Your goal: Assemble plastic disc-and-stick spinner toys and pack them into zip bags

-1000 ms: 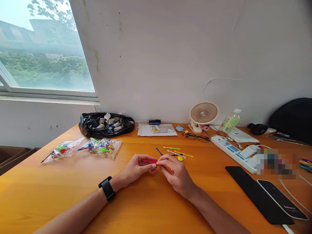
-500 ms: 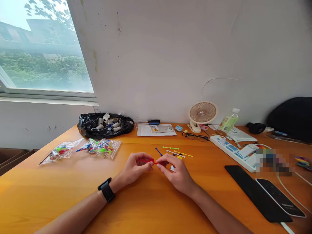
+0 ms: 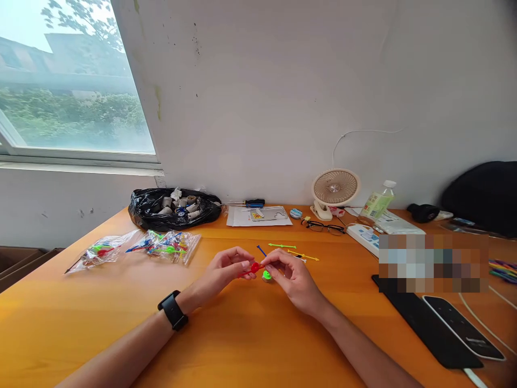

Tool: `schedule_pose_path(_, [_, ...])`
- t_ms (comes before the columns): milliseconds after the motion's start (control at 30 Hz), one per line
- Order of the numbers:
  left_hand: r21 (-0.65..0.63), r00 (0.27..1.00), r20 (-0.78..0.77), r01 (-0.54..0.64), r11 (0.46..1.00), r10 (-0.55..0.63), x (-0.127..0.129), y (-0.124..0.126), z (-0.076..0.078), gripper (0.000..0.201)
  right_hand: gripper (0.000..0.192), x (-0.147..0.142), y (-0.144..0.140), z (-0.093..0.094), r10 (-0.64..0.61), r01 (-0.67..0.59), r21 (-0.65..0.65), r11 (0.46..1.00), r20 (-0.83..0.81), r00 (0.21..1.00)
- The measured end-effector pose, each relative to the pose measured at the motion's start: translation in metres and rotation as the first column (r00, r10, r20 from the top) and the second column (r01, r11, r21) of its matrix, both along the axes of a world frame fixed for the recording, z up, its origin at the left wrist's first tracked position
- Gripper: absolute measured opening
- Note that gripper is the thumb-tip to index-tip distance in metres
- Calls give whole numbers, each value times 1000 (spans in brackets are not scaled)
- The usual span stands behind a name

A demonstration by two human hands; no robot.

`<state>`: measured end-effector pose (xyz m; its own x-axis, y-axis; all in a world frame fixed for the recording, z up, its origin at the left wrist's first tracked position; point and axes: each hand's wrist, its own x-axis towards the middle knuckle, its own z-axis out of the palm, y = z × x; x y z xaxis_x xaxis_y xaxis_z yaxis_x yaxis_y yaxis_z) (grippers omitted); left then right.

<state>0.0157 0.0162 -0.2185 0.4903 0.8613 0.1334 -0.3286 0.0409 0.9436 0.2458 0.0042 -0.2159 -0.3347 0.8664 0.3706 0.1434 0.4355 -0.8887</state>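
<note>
Thin red plastic stick (image 3: 253,268) pinched between left hand (image 3: 223,271) and right hand (image 3: 291,276) fingers; likely light, bendy, best gripped near ends.

Bare table (image 3: 250,345) is lying open near and left of the hands; loose sticks (image 3: 288,250) are crowding just beyond, bags (image 3: 169,242) are blocking far left, phones (image 3: 444,323) are sitting right

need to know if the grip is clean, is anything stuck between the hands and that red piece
Nothing visible is. The left hand and right hand both pinch the red piece directly at their fingertips, above the table. A green piece sits just beneath, by the right fingers.
</note>
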Motion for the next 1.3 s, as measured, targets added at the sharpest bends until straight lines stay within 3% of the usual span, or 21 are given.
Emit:
schedule_pose_path(200, [84, 989, -134, -54, 995, 66, -1, -2, 5, 35, 27, 4, -7, 10, -199, 169, 209, 963, 131, 971])
schedule_pose_path(333, [94, 986, -142, -71, 993, 84, -1, -3, 9, 35, 43, 2, -12, 10, -138, 134, 117, 984, 30, 990])
schedule_pose_path(433, [96, 979, -152, -121, 988, 135, -1, -2, 10, 35, 34, 0, -12, 7, -17, 18, -23, 1000, 8, 1000])
schedule_pose_path(500, [103, 971, -156, -168, 980, 183, -2, -1, 10, 36, 60, 2, -10, 6, 129, -124, -131, 983, 23, 991])
schedule_pose_path(567, [114, 962, -154, -209, 971, 225, -4, 0, 10, 36, 72, 4, -6, 5, 214, -215, -181, 960, -23, 977])
schedule_pose_path(667, [121, 954, -146, -244, 962, 261, -7, 4, 9, 36, 74, 7, -2, 4, 166, -186, -159, 970, -132, 977])
schedule_pose_path(767, [95, 955, -112, -266, 959, 276, -11, 9, 6, 37, 72, 8, -1, 3, 122, -140, -146, 979, -128, 984])
schedule_pose_path(933, [-19, 945, -7, -326, 945, 326, -20, 19, 1, 38, 63, 6, 0, 2, -5, 6, -46, 999, 20, 1000])
schedule_pose_path(1033, [-99, 928, 67, -358, 928, 365, -26, 27, 1, 37, 41, 4, -4, 2, -111, 73, 166, 983, 231, 967])
schedule_pose_path(1133, [-158, 910, 128, -374, 914, 394, -32, 34, 0, 36, 13, -1, -10, 1, -190, 29, 365, 931, 417, 889])
schedule_pose_path(1300, [-215, 894, 186, -368, 905, 408, -37, 40, -4, 32, 49, -14, -20, 0, -145, -147, 389, 910, 629, 764])
